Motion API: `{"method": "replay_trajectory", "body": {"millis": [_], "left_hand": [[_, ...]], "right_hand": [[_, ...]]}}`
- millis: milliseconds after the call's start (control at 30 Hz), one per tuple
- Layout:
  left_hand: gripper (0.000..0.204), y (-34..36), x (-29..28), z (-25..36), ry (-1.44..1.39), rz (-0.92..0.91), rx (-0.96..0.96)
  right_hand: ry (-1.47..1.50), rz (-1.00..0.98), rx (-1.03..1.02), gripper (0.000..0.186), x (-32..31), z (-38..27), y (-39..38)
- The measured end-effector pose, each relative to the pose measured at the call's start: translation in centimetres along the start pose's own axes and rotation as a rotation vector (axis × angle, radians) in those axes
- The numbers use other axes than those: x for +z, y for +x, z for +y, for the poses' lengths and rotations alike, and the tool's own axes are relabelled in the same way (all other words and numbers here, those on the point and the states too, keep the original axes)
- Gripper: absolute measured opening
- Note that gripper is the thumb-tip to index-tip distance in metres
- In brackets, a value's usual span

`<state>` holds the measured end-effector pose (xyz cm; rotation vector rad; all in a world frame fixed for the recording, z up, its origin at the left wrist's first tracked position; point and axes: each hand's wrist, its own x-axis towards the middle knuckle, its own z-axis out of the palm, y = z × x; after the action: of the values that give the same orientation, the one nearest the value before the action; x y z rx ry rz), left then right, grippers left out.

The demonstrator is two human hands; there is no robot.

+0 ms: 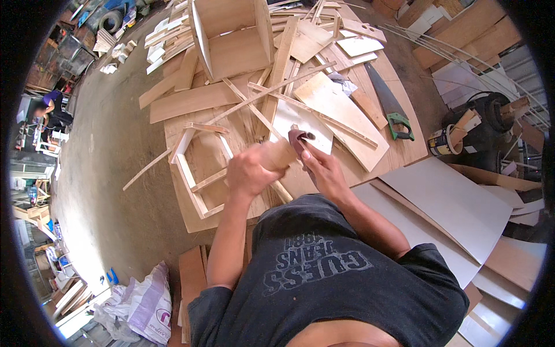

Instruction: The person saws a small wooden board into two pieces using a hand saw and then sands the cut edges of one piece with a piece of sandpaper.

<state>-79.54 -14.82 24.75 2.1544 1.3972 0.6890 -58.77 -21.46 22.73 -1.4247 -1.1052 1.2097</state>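
My left hand (250, 172) is closed around a pale piece of wood (276, 155), which is a little smeared by motion. In my right hand (325, 174) is a curled strip of dark red-brown sandpaper (296, 139), pinched between thumb and fingers. The sandpaper wraps over the far end of the wood, so the two hands work close together above the table. A small wooden frame (186, 151) with a pointed top lies just left of my left hand. Under the sandpaper is a white panel (283, 120), partly covered by strips.
An open plywood box (231, 49) stands at the table's far side among loose boards. A green-handled handsaw (386, 95) lies at the right, beside a large plywood offcut (347, 124). Grey panels (445, 199) lean at my right; a bucket (442, 141) stands beyond. Another person (49, 110) works far left.
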Motion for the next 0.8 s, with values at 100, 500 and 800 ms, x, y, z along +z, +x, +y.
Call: {"method": "replay_trajectory", "body": {"millis": [100, 500, 800], "left_hand": [[0.056, -1.1, 1.1, 2.1, -0.029, -0.022, 0.099], [0.059, -1.2, 1.3, 0.8, -0.125, 0.031, 0.026], [0.054, -0.6, 0.6, 1.5, -0.083, -0.014, 0.091]], "right_hand": [[-0.062, 0.013, 0.082, 0.051, 0.0, -1.9, 2.3], [-0.196, 0.007, 0.092, 0.050, -0.3, -1.9, 1.8], [-0.205, 0.007, 0.018, 0.047, -0.2, -3.4, 1.9]]}}
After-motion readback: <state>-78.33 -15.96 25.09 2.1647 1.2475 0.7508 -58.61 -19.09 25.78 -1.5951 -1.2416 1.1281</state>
